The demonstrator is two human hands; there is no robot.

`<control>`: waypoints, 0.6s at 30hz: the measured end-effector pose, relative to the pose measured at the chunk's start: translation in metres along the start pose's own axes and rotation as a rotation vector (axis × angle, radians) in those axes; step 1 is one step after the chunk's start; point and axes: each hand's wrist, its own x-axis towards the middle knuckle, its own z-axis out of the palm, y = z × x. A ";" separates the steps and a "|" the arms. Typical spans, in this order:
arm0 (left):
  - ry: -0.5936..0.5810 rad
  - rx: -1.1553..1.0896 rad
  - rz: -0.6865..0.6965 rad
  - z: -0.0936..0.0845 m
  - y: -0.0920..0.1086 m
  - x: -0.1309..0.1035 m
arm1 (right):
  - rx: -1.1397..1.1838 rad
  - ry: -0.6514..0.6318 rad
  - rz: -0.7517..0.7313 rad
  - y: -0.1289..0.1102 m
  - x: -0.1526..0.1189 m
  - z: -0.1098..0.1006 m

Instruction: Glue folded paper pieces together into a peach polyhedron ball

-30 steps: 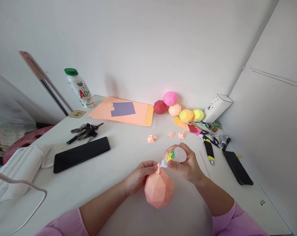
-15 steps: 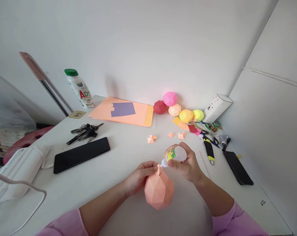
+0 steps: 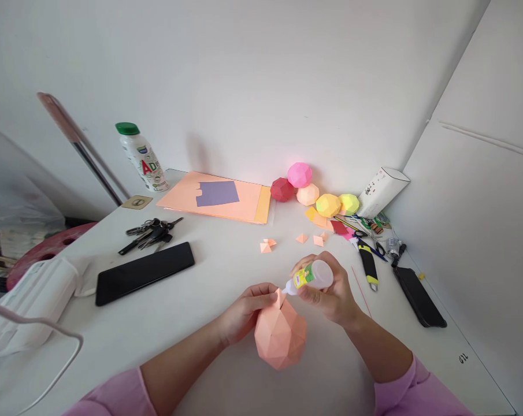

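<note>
Peach paper ball (image 3: 280, 342): faceted, low over the middle of the white table (image 3: 226, 260); a small pointed flap (image 3: 279, 299) of the same paper stands up at its top.
Left hand (image 3: 248, 309): at the ball's upper left side, thumb and fingertips pinched together on the flap.
Squeeze bottle (image 3: 311, 275): above and right of the ball, tilted, its nozzle aimed down at the flap; I cannot tell whether the tip touches the paper.
Right hand (image 3: 334, 292): just right of and above the ball, fingers and thumb closed around the bottle.
Folded peach pieces (image 3: 266, 247): small, in a loose row beyond the ball.
Utility knife (image 3: 367, 261): black and yellow, beyond the ball to the right.
Black phone (image 3: 145, 273): left of the ball and a little farther away; a bunch of keys (image 3: 157, 233) lies behind it.
Smaller faceted balls (image 3: 328, 205): red, pink, pale peach, yellow and lime, well beyond the peach ball, near the wall (image 3: 252, 86).
Peach sheets (image 3: 178, 199): far left beyond the ball, under a purple piece (image 3: 219, 193).
Green-capped bottle (image 3: 144, 162): farther left still, upright.
</note>
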 end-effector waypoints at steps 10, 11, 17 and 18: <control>-0.090 0.007 0.039 0.001 0.003 -0.002 | -0.173 0.306 -0.031 0.003 0.002 -0.052; -0.101 0.004 0.043 0.001 0.002 -0.002 | -0.218 0.336 -0.003 0.011 -0.004 -0.063; -0.121 0.008 0.046 0.001 -0.001 -0.001 | -0.915 0.279 -0.078 0.074 -0.039 -0.107; -0.115 0.014 0.048 0.001 -0.001 -0.001 | -0.952 0.249 -0.077 0.081 -0.041 -0.108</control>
